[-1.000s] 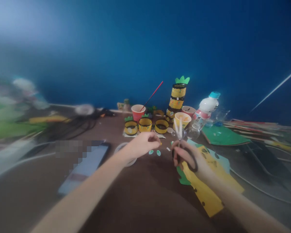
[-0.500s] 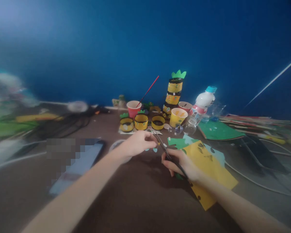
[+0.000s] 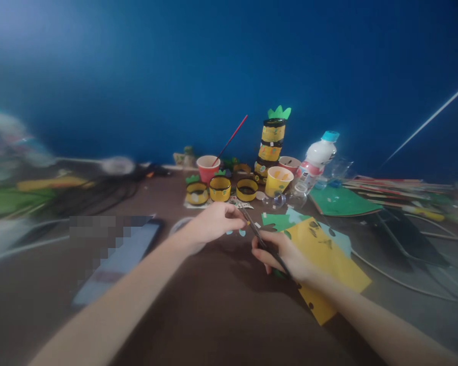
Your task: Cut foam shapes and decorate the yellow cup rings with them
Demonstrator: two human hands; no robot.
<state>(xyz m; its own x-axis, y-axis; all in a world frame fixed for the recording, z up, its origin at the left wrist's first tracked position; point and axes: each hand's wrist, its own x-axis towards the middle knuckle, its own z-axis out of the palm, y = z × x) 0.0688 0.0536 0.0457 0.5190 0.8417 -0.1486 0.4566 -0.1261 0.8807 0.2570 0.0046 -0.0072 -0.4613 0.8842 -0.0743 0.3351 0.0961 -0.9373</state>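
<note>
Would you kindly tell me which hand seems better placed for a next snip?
Probably the right hand: it grips the scissors, which point toward the left hand. Whether the left pinches anything is too small to tell.

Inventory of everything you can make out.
Scissors: one, dark, centre
Ovals: two, light blue, centre
Rings: three, yellow-black, centre
Tower: one, yellow-black, back
Yellow cup: one, yellow, back
Red cups: two, red, back
Stick: one, red, in red cup
Bottle: one, white, right of tower
Sheets: several, yellow, green, light blue, right
Green board: one, green, right
Wall: one, blue, behind
Table: one, brown, below
Edges: too blurred
Left hand: one, bare, near scissors
Right hand: one, bare, holding scissors
</note>
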